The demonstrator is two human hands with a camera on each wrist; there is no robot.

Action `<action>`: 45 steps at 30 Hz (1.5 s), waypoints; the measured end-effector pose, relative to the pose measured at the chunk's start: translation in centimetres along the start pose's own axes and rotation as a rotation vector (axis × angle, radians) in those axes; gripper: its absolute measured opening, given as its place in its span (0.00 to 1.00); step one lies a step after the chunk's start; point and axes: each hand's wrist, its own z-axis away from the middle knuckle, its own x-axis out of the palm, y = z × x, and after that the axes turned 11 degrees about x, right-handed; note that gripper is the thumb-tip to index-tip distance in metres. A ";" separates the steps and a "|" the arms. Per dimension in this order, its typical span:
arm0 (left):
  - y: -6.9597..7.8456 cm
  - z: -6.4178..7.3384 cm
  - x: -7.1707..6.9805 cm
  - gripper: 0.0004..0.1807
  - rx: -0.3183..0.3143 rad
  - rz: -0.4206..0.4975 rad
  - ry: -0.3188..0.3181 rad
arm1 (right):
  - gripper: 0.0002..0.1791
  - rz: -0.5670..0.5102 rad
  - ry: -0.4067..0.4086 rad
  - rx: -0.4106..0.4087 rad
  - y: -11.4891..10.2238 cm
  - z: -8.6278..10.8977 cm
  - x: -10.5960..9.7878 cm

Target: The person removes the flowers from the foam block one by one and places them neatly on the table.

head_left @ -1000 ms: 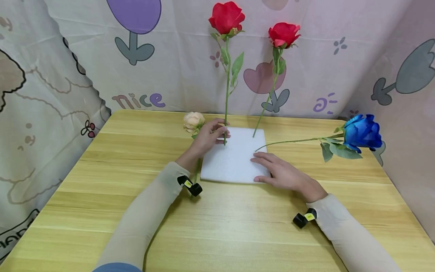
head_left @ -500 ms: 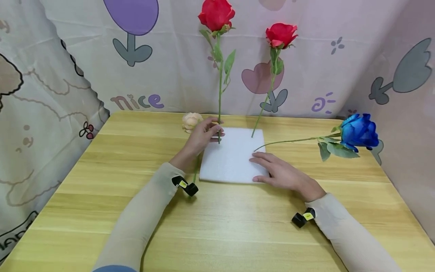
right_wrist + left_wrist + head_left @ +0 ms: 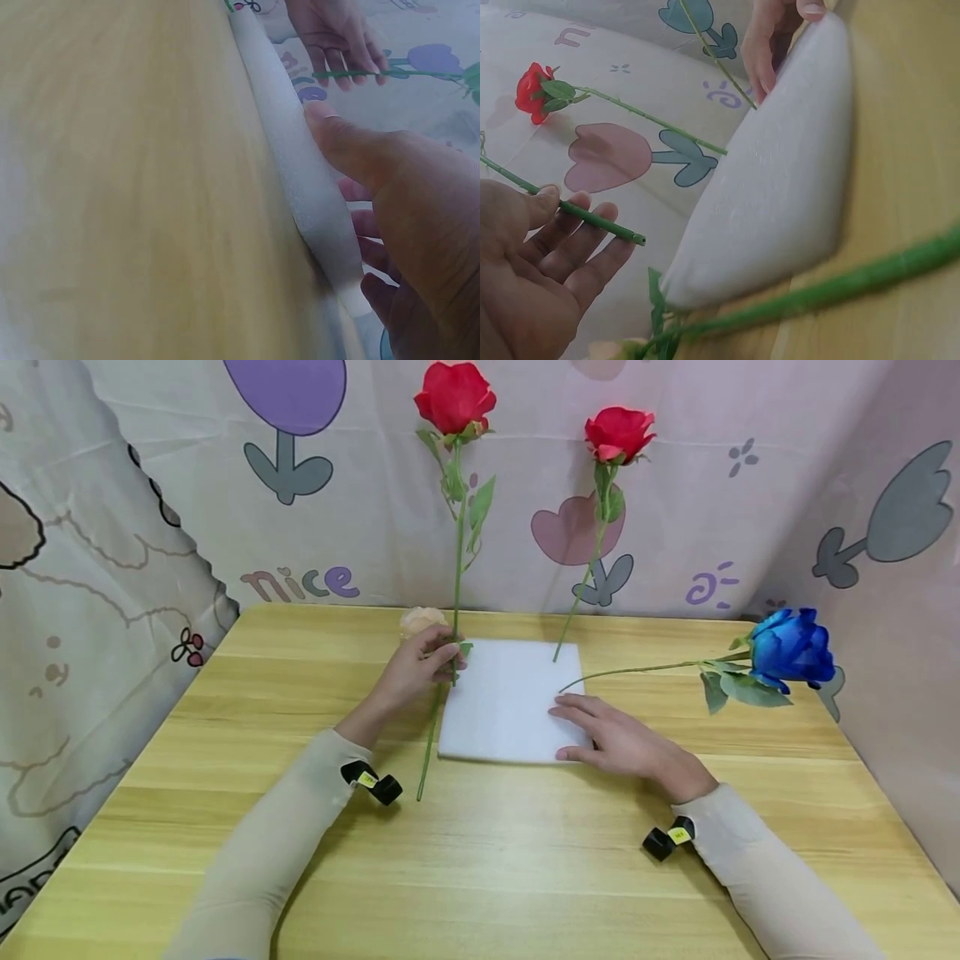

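My left hand (image 3: 418, 667) pinches the lower stem of a red rose (image 3: 454, 400), which stands upright near the back left corner of a white foam board (image 3: 510, 706). In the left wrist view the cut end of its stem (image 3: 619, 227) is free, apart from the board. My right hand (image 3: 626, 742) rests on the board's right edge with its fingers extended. A second red rose (image 3: 619, 433) stands in the board's back right part, leaning right. From the right side a blue rose (image 3: 793, 647) sticks out low, its stem end at the board near my right fingertips.
A pale peach rose (image 3: 422, 620) lies on the wooden table (image 3: 525, 868) left of the board, partly hidden behind my left hand; its stem (image 3: 427, 752) points toward me. A printed curtain (image 3: 405, 518) hangs behind the table.
My left hand has moved left with the red rose, from over the board to its left edge. More of the peach rose's stem now shows. The right hand has stayed in place.
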 end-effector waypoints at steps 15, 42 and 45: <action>1.1 3.4 -2.7 0.15 -0.054 -0.077 -0.055 | 0.39 0.081 0.025 -0.057 -0.1 0.0 -0.3; 1.9 10.7 -5.3 0.15 -0.163 -0.198 -0.127 | 0.40 0.038 0.008 -0.025 -0.2 -0.1 -0.2; 1.8 11.4 -5.4 0.15 -0.149 -0.232 -0.136 | 0.40 0.034 0.003 -0.018 -0.2 -0.1 -0.2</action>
